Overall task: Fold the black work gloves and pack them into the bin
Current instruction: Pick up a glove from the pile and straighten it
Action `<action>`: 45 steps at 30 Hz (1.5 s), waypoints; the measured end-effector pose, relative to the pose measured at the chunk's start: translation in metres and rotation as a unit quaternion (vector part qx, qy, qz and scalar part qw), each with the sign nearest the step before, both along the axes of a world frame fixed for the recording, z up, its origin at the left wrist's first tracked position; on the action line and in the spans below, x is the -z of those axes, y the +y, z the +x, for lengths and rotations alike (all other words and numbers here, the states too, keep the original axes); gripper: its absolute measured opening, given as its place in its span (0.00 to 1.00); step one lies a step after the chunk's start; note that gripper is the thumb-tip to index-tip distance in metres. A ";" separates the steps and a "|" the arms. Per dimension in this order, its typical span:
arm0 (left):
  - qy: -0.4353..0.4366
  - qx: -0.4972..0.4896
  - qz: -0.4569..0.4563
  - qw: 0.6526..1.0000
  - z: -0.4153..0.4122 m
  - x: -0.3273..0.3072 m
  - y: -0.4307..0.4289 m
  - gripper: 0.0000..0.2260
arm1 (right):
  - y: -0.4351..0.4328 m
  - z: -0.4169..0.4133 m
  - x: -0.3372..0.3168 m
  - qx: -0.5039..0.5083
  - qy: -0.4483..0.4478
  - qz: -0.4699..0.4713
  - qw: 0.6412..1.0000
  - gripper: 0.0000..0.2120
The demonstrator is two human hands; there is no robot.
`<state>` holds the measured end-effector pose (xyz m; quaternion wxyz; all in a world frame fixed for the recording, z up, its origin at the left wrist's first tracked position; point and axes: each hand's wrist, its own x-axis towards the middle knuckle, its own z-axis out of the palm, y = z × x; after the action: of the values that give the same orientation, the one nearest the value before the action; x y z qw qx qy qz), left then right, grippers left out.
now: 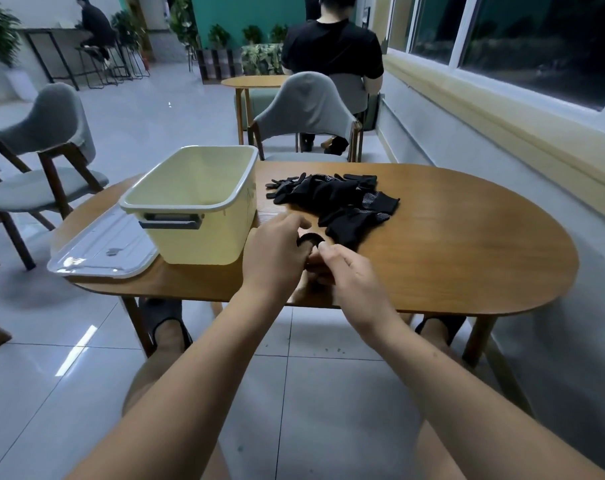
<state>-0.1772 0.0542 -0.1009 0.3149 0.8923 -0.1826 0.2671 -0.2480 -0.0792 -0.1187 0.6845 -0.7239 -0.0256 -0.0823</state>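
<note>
Forearms: we are holding both out bare above our knees, and they are meeting in front of the bin's near right corner.
Left hand: we are curling its fingers round one black work glove, knuckles up, just right of the bin's front wall.
Right hand: we are pinching the same glove between thumb and forefinger, with the other fingers bent loosely under. The two hands are touching.
Why held so: we are judging that two close grips bunch the limp fabric so a fold can be made. Most of the glove is hiding under our hands.
Glove pile: the other black work gloves are lying heaped loose on the wooden table, just right of the bin, probably so each is within easy reach.
Bin: the pale yellow plastic bin is standing open-topped, its grey handle facing us. We are seeing no glove in the part of its inside that shows.
Lid: the clear lid is lying flat to the left of the bin, against its base or just under it, we cannot tell which. That is leaving the opening free for packing.
Writing: we are making out pale marks on a cuff at the pile's far side, white dotting on some gloves and a small dark mark on the lid, none of it readable.
</note>
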 end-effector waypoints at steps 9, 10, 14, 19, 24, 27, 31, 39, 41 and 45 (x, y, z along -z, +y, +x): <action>-0.118 0.196 -0.012 0.973 -0.045 -0.006 -0.003 0.29 | -0.006 -0.006 -0.006 -0.086 0.118 0.191 0.971 0.29; -0.129 0.211 -0.022 0.969 -0.051 -0.003 -0.002 0.28 | -0.008 -0.008 -0.008 -0.098 0.121 0.219 0.963 0.31; -0.150 0.174 -0.022 0.973 -0.064 0.015 0.013 0.23 | -0.023 -0.019 -0.016 -0.139 0.130 0.299 0.935 0.43; -0.160 0.153 0.008 0.975 -0.086 0.036 0.038 0.06 | -0.021 -0.032 -0.017 -0.170 0.135 0.327 0.920 0.46; -0.132 0.203 0.052 0.969 -0.128 0.049 0.051 0.06 | -0.014 -0.047 -0.012 -0.192 0.180 0.385 0.885 0.46; -0.121 0.226 0.074 0.964 -0.145 0.054 0.056 0.06 | -0.012 -0.056 -0.007 -0.202 0.200 0.404 0.869 0.46; -0.097 0.241 0.086 0.962 -0.163 0.057 0.060 0.06 | -0.007 -0.070 -0.007 -0.205 0.214 0.422 0.857 0.34; 0.010 0.261 0.082 0.962 -0.188 0.053 0.072 0.12 | 0.005 -0.076 0.003 -0.205 0.225 0.404 0.863 0.29; 0.016 0.254 0.081 0.964 -0.190 0.052 0.074 0.11 | 0.003 -0.078 0.004 -0.197 0.217 0.396 0.870 0.29; 0.042 0.267 0.089 0.959 -0.197 0.051 0.074 0.09 | -0.002 -0.089 0.006 -0.194 0.208 0.412 0.866 0.27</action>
<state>-0.3744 0.1285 -0.1521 0.3013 0.8461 -0.4234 0.1183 -0.3372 -0.0817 -0.1243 0.9120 -0.3568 0.0135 0.2020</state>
